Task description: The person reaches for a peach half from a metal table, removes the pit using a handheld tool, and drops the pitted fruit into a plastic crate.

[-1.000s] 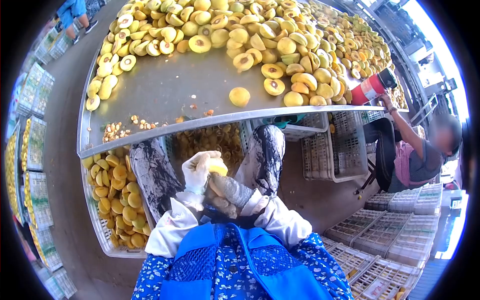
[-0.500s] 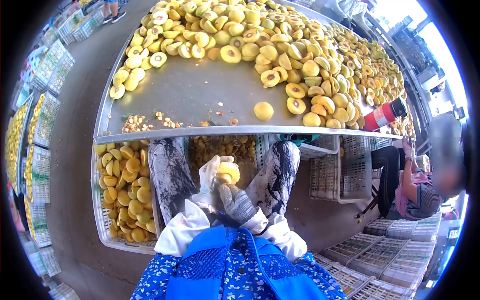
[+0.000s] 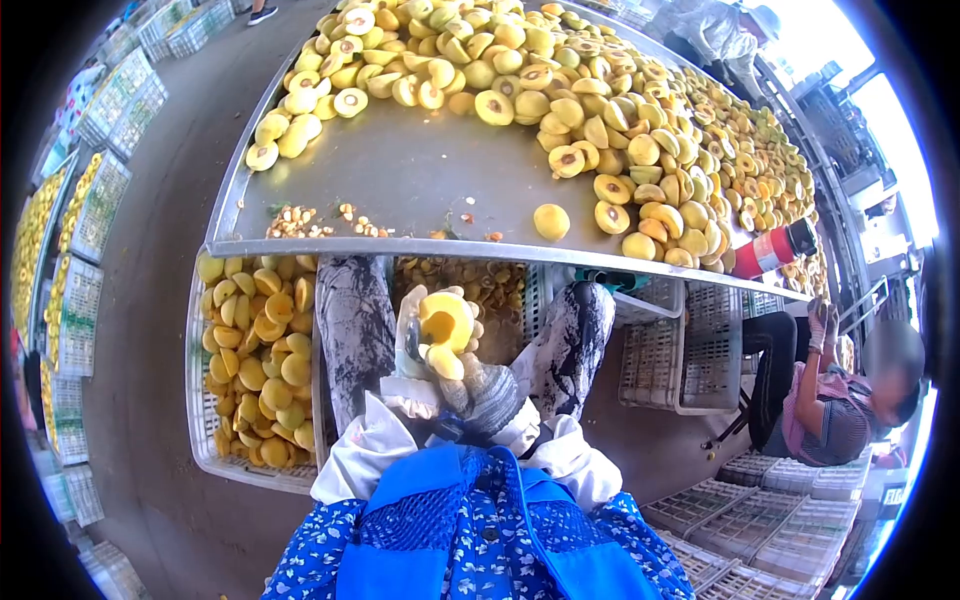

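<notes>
In front of my lap, a yellow peach half (image 3: pixel 446 318) is held cut side up in my left hand (image 3: pixel 410 335), which wears a whitish glove. Stained fingertips show around the fruit's far edge. My right hand (image 3: pixel 484 398), in a grey knitted glove, is closed just below and against the near side of the fruit. A yellowish tip, perhaps its thumb, presses at the fruit's lower edge. Whatever else the right hand grips is hidden. Beyond, on the metal table (image 3: pixel 400 180), lies a heap of halved peaches (image 3: pixel 600 120), some with brown pits or pit hollows showing.
A white crate of peach halves (image 3: pixel 262 370) stands left of my legs; another container of fruit (image 3: pixel 470 285) is between my knees. Loose kernels (image 3: pixel 296 222) and a red bottle (image 3: pixel 766 252) lie on the table. Stacked crates (image 3: pixel 750 510) and a seated person (image 3: pixel 835 400) are at right.
The peach half has been turned so its cut face shows upward, and both hands have risen slightly around it. The view has shifted a little. The seated person's hands are raised together.
</notes>
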Demonstrator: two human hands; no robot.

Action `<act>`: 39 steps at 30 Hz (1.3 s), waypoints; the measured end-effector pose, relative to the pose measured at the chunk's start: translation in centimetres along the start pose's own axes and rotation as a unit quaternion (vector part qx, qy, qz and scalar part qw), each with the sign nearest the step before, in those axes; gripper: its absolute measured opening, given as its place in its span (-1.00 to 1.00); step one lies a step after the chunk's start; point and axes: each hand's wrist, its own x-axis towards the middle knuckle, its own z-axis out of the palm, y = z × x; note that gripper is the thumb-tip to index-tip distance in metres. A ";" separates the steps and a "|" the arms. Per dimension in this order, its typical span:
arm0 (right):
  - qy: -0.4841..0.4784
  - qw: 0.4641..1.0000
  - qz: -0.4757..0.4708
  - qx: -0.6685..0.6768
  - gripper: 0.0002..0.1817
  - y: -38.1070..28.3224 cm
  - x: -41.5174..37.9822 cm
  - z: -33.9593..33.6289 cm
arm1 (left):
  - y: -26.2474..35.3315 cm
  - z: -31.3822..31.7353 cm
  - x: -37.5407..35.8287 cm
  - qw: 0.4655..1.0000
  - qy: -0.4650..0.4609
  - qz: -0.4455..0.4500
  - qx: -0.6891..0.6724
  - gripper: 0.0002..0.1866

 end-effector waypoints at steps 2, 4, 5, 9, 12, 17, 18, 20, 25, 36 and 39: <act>0.027 0.998 -0.063 0.001 -0.52 -0.5 0.1 -0.1 | 0.3 0.0 -0.1 1.000 0.008 0.013 -0.004 -0.47; 0.042 0.991 -0.125 -0.018 -0.50 -0.1 -0.3 0.6 | 1.0 -0.4 -0.3 0.999 0.028 0.009 -0.027 -0.46; 0.060 0.988 -0.142 -0.017 -0.53 -0.1 -0.3 0.7 | 1.2 -1.0 -0.2 0.998 0.032 0.052 0.011 -0.45; 0.094 0.981 -0.154 -0.072 -0.72 -1.8 0.2 -0.8 | 4.9 -1.5 -2.1 0.987 0.009 0.161 0.015 -0.45; 0.110 0.979 -0.119 -0.122 -0.77 0.0 1.0 -0.1 | 9.8 -3.1 -5.2 0.979 -0.052 0.196 -0.021 -0.52; -0.187 0.908 0.063 -0.369 -0.61 13.6 3.0 7.2 | 13.5 -8.3 -10.9 0.633 0.338 0.502 0.482 -0.53; -0.193 0.910 0.044 -0.365 -0.57 14.3 1.8 8.6 | 13.9 -9.5 -12.3 0.545 0.426 0.525 0.496 -0.51; -0.156 0.936 0.014 -0.315 -0.59 15.4 -1.0 11.8 | 15.2 -12.7 -14.8 0.540 0.520 0.526 0.401 -0.47; -0.053 0.996 0.031 -0.062 -0.72 7.8 0.2 7.2 | 19.8 -19.6 -17.4 0.480 0.614 0.412 0.472 -0.37; 0.236 0.857 0.210 0.408 -0.90 3.8 -0.9 -11.2 | 19.7 -11.8 -11.3 -0.001 0.297 0.394 0.870 -0.41; 0.444 0.806 0.120 0.372 -0.77 9.9 -2.4 -17.4 | 17.1 -2.8 -4.2 0.229 0.235 0.418 0.847 -0.57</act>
